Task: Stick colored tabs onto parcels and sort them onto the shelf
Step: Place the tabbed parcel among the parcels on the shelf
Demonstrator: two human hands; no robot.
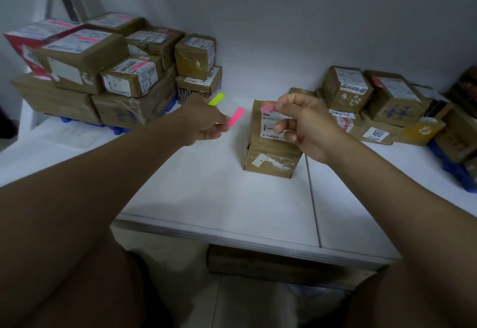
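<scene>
Head view shows a brown parcel standing alone mid-table, its white shipping label marked by hand with what looks like "1-" and a further stroke hidden by your fingers; your right hand pinches a pink tab against the label's top edge, thumb and forefinger curled on it; your left hand holds a sheet of tabs, a pink one and a yellow-green one sticking out past the fingers; to the left a stack of parcels rises two layers high, several already bearing pink tabs, one small box hand-marked "1-3"; to the right a second pile sits without visible tabs, one flat parcel carrying a sticker that reads "3012"; other printing is too small to read; everything rests on a white table with a seam running front to back, against a plain white wall; a cardboard box lies under the table.
</scene>
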